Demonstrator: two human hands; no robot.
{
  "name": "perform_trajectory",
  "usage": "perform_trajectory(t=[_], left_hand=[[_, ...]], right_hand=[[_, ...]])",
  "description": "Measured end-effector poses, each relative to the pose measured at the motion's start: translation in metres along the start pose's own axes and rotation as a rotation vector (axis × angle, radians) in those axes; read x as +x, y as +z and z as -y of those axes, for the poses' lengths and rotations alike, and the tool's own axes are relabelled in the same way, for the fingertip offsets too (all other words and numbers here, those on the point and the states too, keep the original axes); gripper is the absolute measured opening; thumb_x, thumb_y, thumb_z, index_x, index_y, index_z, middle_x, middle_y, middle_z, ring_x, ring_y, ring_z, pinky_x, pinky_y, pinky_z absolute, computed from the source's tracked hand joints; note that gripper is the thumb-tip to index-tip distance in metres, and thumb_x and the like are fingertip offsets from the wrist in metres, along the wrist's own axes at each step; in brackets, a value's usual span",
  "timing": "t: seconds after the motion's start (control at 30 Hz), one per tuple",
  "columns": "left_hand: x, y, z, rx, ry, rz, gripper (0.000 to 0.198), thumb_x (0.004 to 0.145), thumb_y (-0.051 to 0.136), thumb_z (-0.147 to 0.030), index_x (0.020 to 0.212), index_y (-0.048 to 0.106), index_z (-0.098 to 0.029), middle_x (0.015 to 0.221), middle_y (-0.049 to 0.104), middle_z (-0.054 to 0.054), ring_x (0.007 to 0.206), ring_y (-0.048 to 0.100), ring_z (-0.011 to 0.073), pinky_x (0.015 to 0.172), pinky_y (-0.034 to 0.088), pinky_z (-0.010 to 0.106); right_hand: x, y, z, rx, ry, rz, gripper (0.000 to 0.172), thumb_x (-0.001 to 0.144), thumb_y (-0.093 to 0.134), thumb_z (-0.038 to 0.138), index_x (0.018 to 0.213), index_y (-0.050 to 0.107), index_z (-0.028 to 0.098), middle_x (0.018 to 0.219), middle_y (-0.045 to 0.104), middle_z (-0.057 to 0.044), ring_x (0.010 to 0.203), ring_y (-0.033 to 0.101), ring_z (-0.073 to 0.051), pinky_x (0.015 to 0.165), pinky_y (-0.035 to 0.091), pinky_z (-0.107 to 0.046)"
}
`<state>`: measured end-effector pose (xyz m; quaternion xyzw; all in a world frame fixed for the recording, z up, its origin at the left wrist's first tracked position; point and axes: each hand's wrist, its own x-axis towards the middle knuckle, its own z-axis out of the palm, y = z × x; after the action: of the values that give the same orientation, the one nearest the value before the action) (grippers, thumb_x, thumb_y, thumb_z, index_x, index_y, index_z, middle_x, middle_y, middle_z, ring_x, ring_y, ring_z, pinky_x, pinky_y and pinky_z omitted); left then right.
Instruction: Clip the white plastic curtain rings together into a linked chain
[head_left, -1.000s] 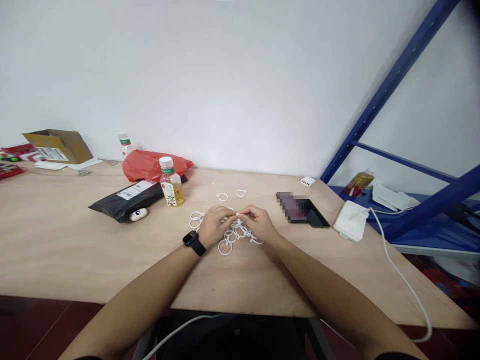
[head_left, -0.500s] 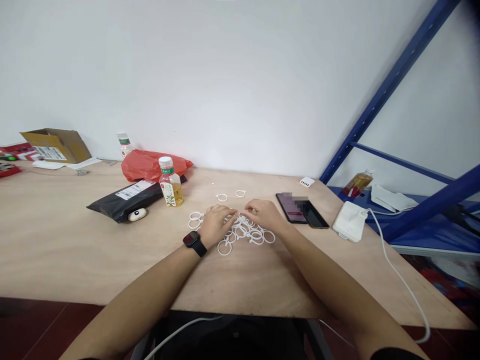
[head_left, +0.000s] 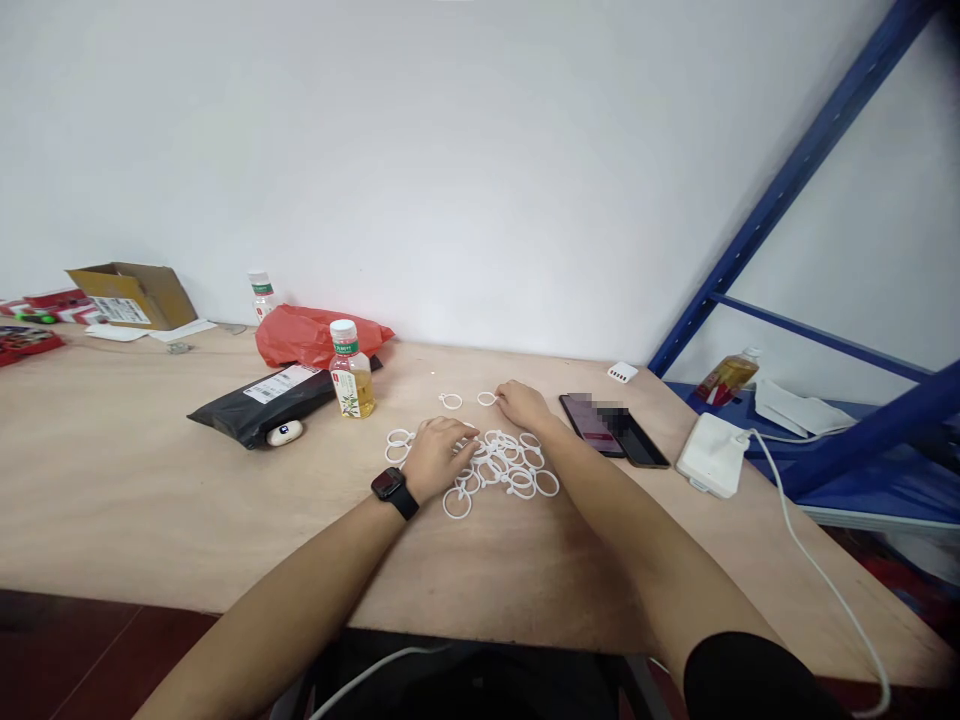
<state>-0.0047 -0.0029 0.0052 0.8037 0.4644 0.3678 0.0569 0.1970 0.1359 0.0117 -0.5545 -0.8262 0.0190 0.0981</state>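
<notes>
A loose heap of thin white rings (head_left: 520,484), each with a small nub on its rim, lies on the wooden table. My left hand (head_left: 435,455) rests over the heap's left side, thumb and fingers apart; the rings under it are partly hidden. Beyond the heap, my right hand (head_left: 521,405) has its closed fingertips at the right edge of a separate white ring (head_left: 487,399), which lies on the tabletop. To the left of that ring lies another single ring (head_left: 451,401).
Left of the hands stand a drink bottle (head_left: 352,380), a black parcel (head_left: 262,405), a white earbud case (head_left: 285,432) and a red bag (head_left: 300,335). On the right lie two phones (head_left: 589,425) and a white charger (head_left: 711,455) with a cable. A blue rack (head_left: 780,200) rises beyond.
My right hand has moved from the heap, away from me, to the single ring at the back. My left hand has stayed by the heap. The view has shifted slightly.
</notes>
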Motion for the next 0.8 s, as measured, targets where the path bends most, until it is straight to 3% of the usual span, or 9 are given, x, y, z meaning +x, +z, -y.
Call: perform_trajectory(t=[0.27,0.4,0.5,0.8], left_hand=[[0.001,-0.002,-0.005,0.003,0.073,-0.139,0.024,0.092,0.058,-0.033,0.112,0.067,-0.023,0.108,0.067,0.007,0.103,0.058,0.0217,0.09,0.045,0.039],[0.001,-0.003,-0.011,0.005,0.078,-0.103,0.021,0.092,0.058,-0.035,0.105,0.07,-0.025,0.101,0.07,0.005,0.097,0.06,0.0203,0.088,0.043,0.038],[0.0,-0.005,-0.016,-0.026,0.083,-0.053,0.019,0.094,0.056,-0.036,0.096,0.072,-0.026,0.095,0.072,0.003,0.092,0.063,0.0181,0.089,0.042,0.038],[-0.002,-0.004,-0.016,-0.057,0.032,-0.07,0.021,0.092,0.059,-0.039,0.104,0.07,-0.025,0.097,0.074,0.004,0.094,0.064,0.02,0.092,0.043,0.039]], right_hand=[[-0.077,-0.023,0.039,0.413,-0.087,-0.245,0.019,0.084,0.057,0.022,0.096,0.072,0.021,0.09,0.074,-0.002,0.077,0.065,-0.016,0.073,0.048,-0.026],[-0.111,-0.027,0.056,0.578,-0.152,-0.321,0.014,0.081,0.061,0.022,0.09,0.071,0.021,0.084,0.071,-0.002,0.07,0.062,-0.013,0.068,0.049,-0.025],[-0.122,-0.025,0.06,0.69,-0.143,-0.355,0.012,0.083,0.06,0.024,0.089,0.07,0.02,0.081,0.069,-0.002,0.067,0.061,-0.013,0.064,0.049,-0.024],[-0.125,-0.019,0.06,0.821,-0.182,-0.348,0.017,0.087,0.059,0.027,0.099,0.071,0.023,0.092,0.072,-0.005,0.077,0.066,-0.016,0.071,0.054,-0.029]])
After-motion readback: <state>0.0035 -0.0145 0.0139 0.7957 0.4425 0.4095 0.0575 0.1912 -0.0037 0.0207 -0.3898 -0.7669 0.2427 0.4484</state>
